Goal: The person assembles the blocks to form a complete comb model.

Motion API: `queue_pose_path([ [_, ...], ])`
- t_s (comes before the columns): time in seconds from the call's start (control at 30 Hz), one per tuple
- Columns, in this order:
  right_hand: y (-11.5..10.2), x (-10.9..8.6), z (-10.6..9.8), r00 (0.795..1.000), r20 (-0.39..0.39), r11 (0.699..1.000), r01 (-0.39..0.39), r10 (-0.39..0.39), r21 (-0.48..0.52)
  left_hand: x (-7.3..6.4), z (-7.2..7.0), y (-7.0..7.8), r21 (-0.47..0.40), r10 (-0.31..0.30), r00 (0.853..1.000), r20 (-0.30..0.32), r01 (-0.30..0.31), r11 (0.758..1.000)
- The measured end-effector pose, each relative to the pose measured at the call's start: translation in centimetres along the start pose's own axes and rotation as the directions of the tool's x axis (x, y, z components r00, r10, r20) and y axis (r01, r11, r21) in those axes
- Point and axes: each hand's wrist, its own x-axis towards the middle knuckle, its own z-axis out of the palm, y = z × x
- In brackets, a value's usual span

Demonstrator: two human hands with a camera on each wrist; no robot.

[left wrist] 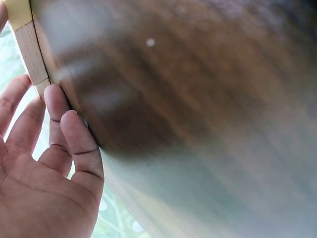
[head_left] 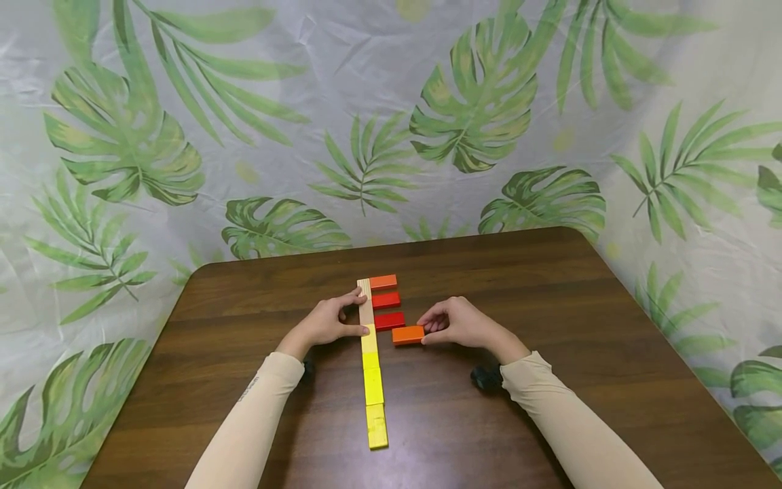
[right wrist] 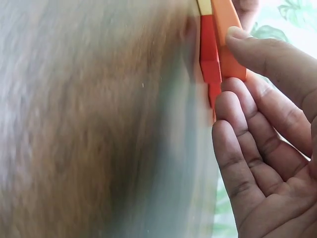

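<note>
A line of plain wood and yellow blocks runs down the table toward the wearer, with a plain wood block near the far end and a bright yellow block closer. My left hand lies at the line's left side, its index finger and thumb touching it. In my right hand I pinch the right end of an orange block, also visible in the right wrist view. Just beyond it, a red block sticks out rightward from the line. Another red block and an orange-red block stick out farther back.
The dark wood table has rounded far corners. Behind it hangs a pale curtain with green leaf prints. A black wrist device is at the right wrist.
</note>
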Motion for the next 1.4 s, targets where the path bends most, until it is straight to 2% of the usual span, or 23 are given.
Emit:
queue_pose_path([
  [0.6, -0.8, 1.2, 2.4, 1.000, 0.018, 1.000, -0.022, 0.022, -0.010, 0.0, -0.1, 0.2, 0.004, 0.007, 1.000, -0.003, -0.007, 1.000],
  [1.4, -1.3, 2.0, 2.9, 0.999, 0.029, 0.999, -0.027, 0.028, -0.034, -0.1, -0.1, 0.3, 0.007, -0.005, 1.000, -0.007, 0.005, 1.000],
])
